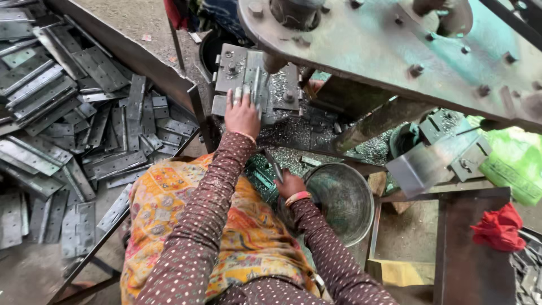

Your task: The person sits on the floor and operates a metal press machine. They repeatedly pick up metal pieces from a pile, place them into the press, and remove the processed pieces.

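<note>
My left hand [241, 114] rests flat on the grey metal die block [237, 68] of a press, its fingers holding a narrow metal strip [255, 85] upright under the round punch [275, 62]. My right hand [289, 183] is lower, by the rim of a round metal bowl [345, 199], and grips a thin metal piece [272, 164] that points up and left. Both arms wear dark dotted sleeves. An orange patterned cloth [169, 203] covers my lap.
A big heap of flat grey hinge plates [73, 118] fills the left. The green press frame [395, 45] overhangs the top right. Metal chips [293, 130] litter the press bed. A red cloth [499, 229] lies on a dark metal table [468, 248] at right, beside a green sack [516, 166].
</note>
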